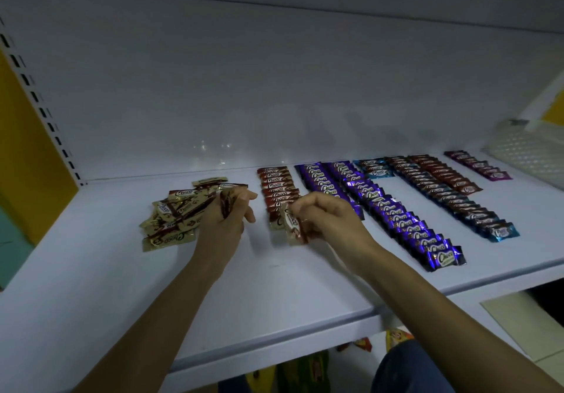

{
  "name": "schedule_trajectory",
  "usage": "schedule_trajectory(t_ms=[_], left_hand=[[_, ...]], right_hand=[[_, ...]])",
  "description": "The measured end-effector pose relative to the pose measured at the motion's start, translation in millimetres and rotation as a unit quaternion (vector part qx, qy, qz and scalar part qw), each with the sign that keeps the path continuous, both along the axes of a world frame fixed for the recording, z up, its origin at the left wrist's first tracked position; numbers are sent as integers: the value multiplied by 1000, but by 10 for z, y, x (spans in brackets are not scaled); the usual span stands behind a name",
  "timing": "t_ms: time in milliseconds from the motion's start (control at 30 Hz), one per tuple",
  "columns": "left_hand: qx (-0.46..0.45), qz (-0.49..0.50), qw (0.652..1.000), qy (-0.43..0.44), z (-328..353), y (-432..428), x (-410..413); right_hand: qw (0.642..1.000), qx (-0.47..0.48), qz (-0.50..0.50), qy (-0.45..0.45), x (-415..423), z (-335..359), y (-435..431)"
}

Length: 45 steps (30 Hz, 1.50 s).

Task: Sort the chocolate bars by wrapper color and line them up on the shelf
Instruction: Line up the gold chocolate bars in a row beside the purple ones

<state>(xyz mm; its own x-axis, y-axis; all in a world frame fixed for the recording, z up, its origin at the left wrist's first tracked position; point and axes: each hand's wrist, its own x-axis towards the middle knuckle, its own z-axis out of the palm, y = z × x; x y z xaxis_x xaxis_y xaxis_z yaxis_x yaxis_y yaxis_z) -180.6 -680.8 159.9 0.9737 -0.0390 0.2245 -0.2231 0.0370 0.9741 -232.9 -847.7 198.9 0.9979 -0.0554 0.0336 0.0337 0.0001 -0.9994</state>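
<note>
A loose pile of gold-and-brown chocolate bars [175, 214] lies on the white shelf [274, 295] at the left. My left hand [227, 217] sits at the pile's right edge and holds a brown-wrapped bar upright. My right hand [326, 218] pinches a cream-and-brown bar [293, 225] at the near end of the red-brown row [276, 186]. To the right run two purple rows [393, 215], a short light-blue row [375, 168], a dark blue-edged row [457, 200], a dark red row [445, 176] and a magenta row [479, 164].
A clear bubble-textured sheet [531, 154] lies at the shelf's far right. The slotted upright [39, 103] and yellow panel [27, 148] bound the left side. Colourful packets [308, 368] sit on the level below the shelf's front edge.
</note>
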Motion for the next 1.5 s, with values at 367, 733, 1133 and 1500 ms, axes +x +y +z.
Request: schedule_trajectory(t_ms=[367,733,1133,1500], left_hand=[[99,-56,992,-57,69,-32,-132],[141,-54,987,-49,1,-33,-66],[36,-36,999,-9,14,-33,-15],[-36,-39,999,10,145,16,-68]], right_hand=[[993,-95,39,-54,-1,-50,-29],[886,-453,-14,-100,115,-210,-215],[778,-609,-54,-144,314,-224,-89],[989,-122,9,-83,269,-55,337]])
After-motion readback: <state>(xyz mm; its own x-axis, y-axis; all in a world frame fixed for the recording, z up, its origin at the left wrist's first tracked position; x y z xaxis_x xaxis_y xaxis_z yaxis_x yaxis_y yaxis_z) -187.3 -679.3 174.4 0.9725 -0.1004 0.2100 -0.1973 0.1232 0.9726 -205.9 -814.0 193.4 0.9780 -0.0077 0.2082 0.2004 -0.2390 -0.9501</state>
